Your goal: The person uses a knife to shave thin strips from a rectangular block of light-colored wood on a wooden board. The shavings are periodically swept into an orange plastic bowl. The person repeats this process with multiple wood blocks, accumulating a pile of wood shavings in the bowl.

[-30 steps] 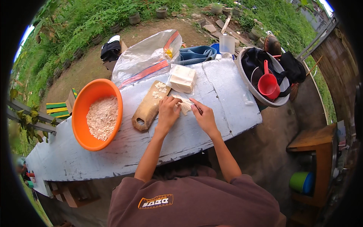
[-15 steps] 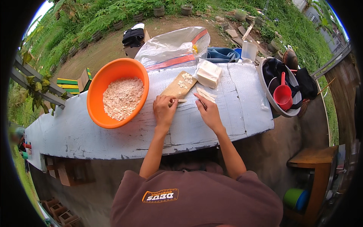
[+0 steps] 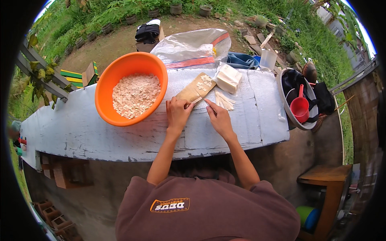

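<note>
My left hand [image 3: 178,113] pinches a thin pale strip [image 3: 196,100] against the near end of a narrow wooden board [image 3: 187,94]. In my right hand [image 3: 219,118] is a small knife [image 3: 200,96], its thin blade pointing up and left over the board beside the strip. Small pale cut pieces [image 3: 205,82] lie on the board's far end. Several uncut pale strips [image 3: 224,100] are fanned out on the table just right of the knife. Behind them sits a pale block-shaped stack in clear plastic [image 3: 228,78]. What the strips are made of cannot be told.
An orange basin [image 3: 105,105] of small pale pieces stands left of the board on the silvery table [image 3: 132,144]. A large clear plastic bag [image 3: 185,46] lies behind. At the right, a grey tub [image 3: 284,102] holds dark cloth and a red dipper [image 3: 299,106].
The knife has come left and up, so its blade is now over the board at the strip. The strip now slants upward. The whole view has shifted slightly.
</note>
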Available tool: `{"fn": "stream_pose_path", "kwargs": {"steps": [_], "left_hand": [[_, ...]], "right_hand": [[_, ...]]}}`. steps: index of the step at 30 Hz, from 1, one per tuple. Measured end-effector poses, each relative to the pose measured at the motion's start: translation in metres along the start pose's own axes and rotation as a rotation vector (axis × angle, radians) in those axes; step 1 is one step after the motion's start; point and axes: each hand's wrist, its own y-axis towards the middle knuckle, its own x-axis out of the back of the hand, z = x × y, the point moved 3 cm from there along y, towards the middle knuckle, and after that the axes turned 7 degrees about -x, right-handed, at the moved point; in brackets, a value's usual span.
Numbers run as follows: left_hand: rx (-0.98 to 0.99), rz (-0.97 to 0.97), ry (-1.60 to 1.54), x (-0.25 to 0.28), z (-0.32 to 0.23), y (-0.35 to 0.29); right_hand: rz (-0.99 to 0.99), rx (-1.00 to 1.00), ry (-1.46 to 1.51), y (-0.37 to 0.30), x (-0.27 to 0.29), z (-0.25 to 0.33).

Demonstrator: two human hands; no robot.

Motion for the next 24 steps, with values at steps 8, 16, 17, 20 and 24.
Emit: {"fn": "stream_pose_path", "kwargs": {"steps": [8, 16, 17, 20, 24], "left_hand": [[-0.060, -0.029, 0.093, -0.001, -0.002, -0.001], [-0.031, -0.015, 0.101, 0.011, 0.007, 0.000], [-0.031, -0.022, 0.103, 0.012, 0.009, 0.000], [-0.053, -0.016, 0.127, 0.011, 0.012, 0.001], [-0.084, -0.019, 0.027, 0.004, 0.011, 0.004]], "right_hand": [[0.004, -0.014, -0.137, -0.003, -0.002, -0.001], [-0.012, 0.146, -0.165, 0.005, -0.013, -0.004], [-0.023, 0.145, -0.180, 0.007, -0.013, -0.004], [-0.057, 0.148, -0.198, 0.013, -0.014, -0.008], [-0.087, 0.142, -0.190, 0.019, -0.012, -0.013]]}}
